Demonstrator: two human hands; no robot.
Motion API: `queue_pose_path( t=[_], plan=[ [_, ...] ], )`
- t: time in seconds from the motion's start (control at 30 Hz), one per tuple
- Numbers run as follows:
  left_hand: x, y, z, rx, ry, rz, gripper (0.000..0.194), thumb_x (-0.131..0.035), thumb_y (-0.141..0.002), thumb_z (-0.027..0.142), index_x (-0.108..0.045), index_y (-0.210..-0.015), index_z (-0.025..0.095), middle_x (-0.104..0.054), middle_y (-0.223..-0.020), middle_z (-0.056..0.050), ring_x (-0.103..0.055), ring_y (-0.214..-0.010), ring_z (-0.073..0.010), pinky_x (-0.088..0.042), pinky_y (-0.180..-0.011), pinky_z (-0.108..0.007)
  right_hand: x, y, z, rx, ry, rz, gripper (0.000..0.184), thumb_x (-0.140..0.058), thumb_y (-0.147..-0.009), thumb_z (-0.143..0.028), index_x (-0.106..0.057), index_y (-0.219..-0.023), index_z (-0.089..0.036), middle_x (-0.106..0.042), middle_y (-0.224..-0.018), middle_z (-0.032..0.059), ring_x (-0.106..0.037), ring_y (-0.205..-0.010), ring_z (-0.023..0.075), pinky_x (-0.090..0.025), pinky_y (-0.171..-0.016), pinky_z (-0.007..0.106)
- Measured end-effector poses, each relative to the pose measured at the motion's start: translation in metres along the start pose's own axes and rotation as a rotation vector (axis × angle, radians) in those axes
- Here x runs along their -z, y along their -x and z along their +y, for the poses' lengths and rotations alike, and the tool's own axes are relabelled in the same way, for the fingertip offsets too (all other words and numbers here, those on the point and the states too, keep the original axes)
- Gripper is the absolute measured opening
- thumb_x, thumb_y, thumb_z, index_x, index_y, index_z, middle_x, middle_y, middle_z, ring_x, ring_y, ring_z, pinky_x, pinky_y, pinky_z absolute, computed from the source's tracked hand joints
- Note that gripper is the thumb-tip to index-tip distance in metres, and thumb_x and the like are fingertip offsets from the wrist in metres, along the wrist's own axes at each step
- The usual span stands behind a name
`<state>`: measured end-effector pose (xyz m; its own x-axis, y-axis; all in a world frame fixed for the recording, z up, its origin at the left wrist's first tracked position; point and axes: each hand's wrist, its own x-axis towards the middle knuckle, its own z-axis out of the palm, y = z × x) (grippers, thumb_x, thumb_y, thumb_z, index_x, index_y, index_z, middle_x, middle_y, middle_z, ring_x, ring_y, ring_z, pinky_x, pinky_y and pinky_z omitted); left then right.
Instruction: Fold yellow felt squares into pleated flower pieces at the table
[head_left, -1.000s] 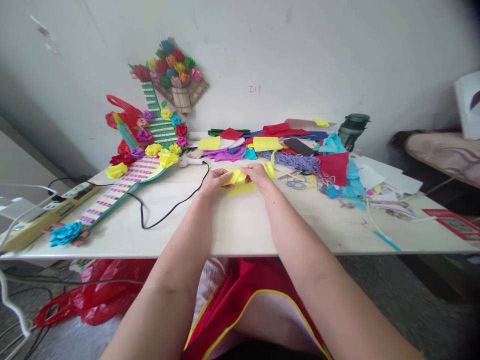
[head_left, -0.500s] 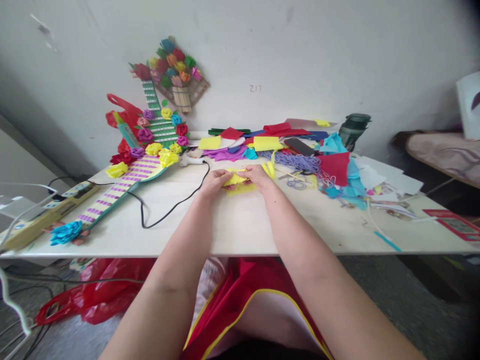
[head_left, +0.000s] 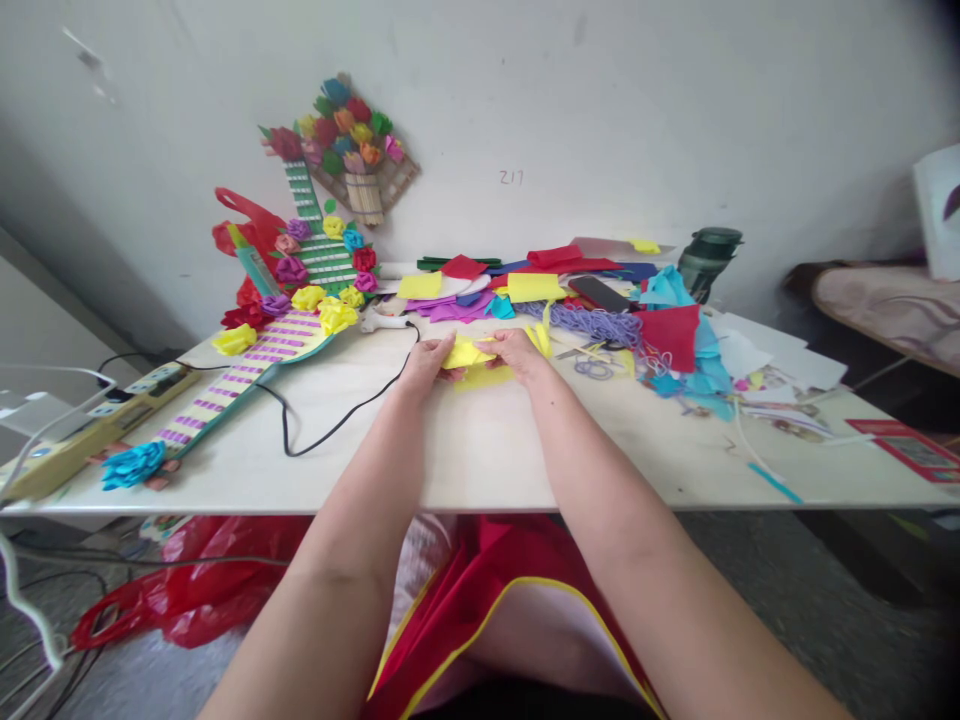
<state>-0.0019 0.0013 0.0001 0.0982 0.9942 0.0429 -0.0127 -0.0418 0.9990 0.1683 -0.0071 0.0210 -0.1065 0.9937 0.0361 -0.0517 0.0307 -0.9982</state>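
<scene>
The left hand (head_left: 426, 363) had shifted its fingers slightly on the yellow paper (head_left: 469, 353), while the right hand (head_left: 514, 350) had barely moved. The left hand pinched the paper's left side, and the right hand pinched its right side. The paper was between them, above the front middle of the tabletop (head_left: 480, 460). Purple yarn (head_left: 585, 320) lay beyond the right hand, and a black cord (head_left: 284, 430) curved across the tabletop left of the left hand.
</scene>
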Motion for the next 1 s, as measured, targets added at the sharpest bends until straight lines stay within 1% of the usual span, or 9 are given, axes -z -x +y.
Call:
queue_pose_path(
  t=[0.07, 0.1, 0.17, 0.23, 0.33, 0.53, 0.73, 0.87, 1.0],
  plan=[
    [0.0009, -0.0023, -0.0005, 0.012, 0.080, 0.085, 0.046, -0.059, -0.075, 0.060, -0.060, -0.068, 0.015, -0.059, -0.051, -0.003, -0.059, -0.046, -0.0147, -0.048, -0.045, -0.025, -0.0003, 0.0003, -0.0001, -0.002, -0.009, 0.008, 0.027, -0.082, -0.055, -0.025, -0.058, -0.056, -0.014, -0.058, -0.053, -0.0023, -0.052, -0.047, 0.0079, -0.047, -0.045, 0.019],
    [0.0012, -0.0024, -0.0003, 0.016, 0.111, 0.088, 0.048, -0.057, -0.075, 0.061, -0.061, -0.068, 0.014, -0.061, -0.053, -0.004, -0.061, -0.050, -0.0155, -0.050, -0.048, -0.026, -0.0007, 0.0005, -0.0001, -0.001, -0.014, 0.007, 0.027, -0.083, -0.054, -0.025, -0.058, -0.055, -0.014, -0.058, -0.053, -0.0024, -0.053, -0.047, 0.0081, -0.048, -0.045, 0.019],
    [0.0011, -0.0005, 0.0007, -0.005, 0.126, 0.040, 0.046, -0.064, -0.070, 0.059, -0.062, -0.070, 0.013, -0.063, -0.059, -0.005, -0.063, -0.057, -0.0162, -0.052, -0.052, -0.027, -0.0015, 0.0006, 0.0004, 0.002, -0.020, -0.007, 0.029, -0.084, -0.053, -0.025, -0.057, -0.054, -0.014, -0.058, -0.053, -0.0024, -0.053, -0.048, 0.0081, -0.049, -0.046, 0.019],
    [0.0002, 0.0031, 0.0020, -0.039, 0.097, -0.053, 0.042, -0.077, -0.059, 0.050, -0.062, -0.072, 0.013, -0.065, -0.064, -0.004, -0.062, -0.060, -0.0152, -0.053, -0.054, -0.027, -0.0025, 0.0003, 0.0013, 0.003, -0.015, -0.027, 0.030, -0.084, -0.052, -0.026, -0.057, -0.054, -0.014, -0.058, -0.052, -0.0026, -0.054, -0.047, 0.0078, -0.049, -0.046, 0.019],
    [-0.0018, 0.0070, 0.0032, -0.065, 0.070, -0.083, 0.041, -0.082, -0.051, 0.042, -0.060, -0.069, 0.013, -0.063, -0.064, -0.001, -0.058, -0.057, -0.0118, -0.052, -0.053, -0.025, -0.0035, -0.0005, 0.0025, -0.003, -0.002, -0.036, 0.029, -0.082, -0.055, -0.025, -0.056, -0.055, -0.014, -0.058, -0.052, -0.0029, -0.054, -0.044, 0.0074, -0.047, -0.044, 0.018],
    [-0.0025, 0.0054, 0.0031, -0.113, 0.052, -0.056, 0.037, -0.081, -0.053, 0.040, -0.057, -0.065, 0.014, -0.058, -0.058, 0.002, -0.055, -0.054, -0.0104, -0.049, -0.051, -0.024, -0.0037, 0.0006, 0.0018, -0.024, 0.008, -0.042, 0.017, -0.072, -0.069, -0.022, -0.060, -0.061, -0.014, -0.061, -0.053, -0.0011, -0.055, -0.042, 0.0084, -0.042, -0.041, 0.018],
    [-0.0033, 0.0063, 0.0044, -0.131, 0.025, -0.056, 0.034, -0.081, -0.053, 0.035, -0.056, -0.062, 0.013, -0.056, -0.053, 0.002, -0.051, -0.048, -0.0081, -0.040, -0.044, -0.019, -0.0049, -0.0001, 0.0033, 0.022, 0.026, -0.040, 0.020, -0.076, -0.062, -0.023, -0.060, -0.054, -0.014, -0.057, -0.049, -0.0033, -0.052, -0.044, 0.0085, -0.045, -0.045, 0.020],
    [-0.0037, 0.0065, 0.0041, -0.119, 0.066, -0.048, 0.036, -0.080, -0.056, 0.037, -0.056, -0.066, 0.013, -0.057, -0.056, 0.002, -0.054, -0.050, -0.0098, -0.047, -0.047, -0.022, -0.0061, -0.0003, 0.0019, 0.051, -0.005, 0.005, 0.019, -0.075, -0.062, -0.023, -0.060, -0.055, -0.014, -0.057, -0.051, -0.0033, -0.051, -0.045, 0.0084, -0.047, -0.046, 0.021],
    [-0.0006, 0.0046, 0.0025, -0.063, 0.101, -0.043, 0.037, -0.079, -0.059, 0.040, -0.059, -0.075, 0.012, -0.061, -0.060, 0.001, -0.059, -0.050, -0.0113, -0.050, -0.050, -0.024, -0.0064, -0.0008, -0.0001, 0.036, 0.000, 0.088, 0.018, -0.073, -0.067, -0.022, -0.059, -0.057, -0.014, -0.056, -0.048, -0.0035, -0.050, -0.038, 0.0080, -0.043, -0.040, 0.020]
  ],
)
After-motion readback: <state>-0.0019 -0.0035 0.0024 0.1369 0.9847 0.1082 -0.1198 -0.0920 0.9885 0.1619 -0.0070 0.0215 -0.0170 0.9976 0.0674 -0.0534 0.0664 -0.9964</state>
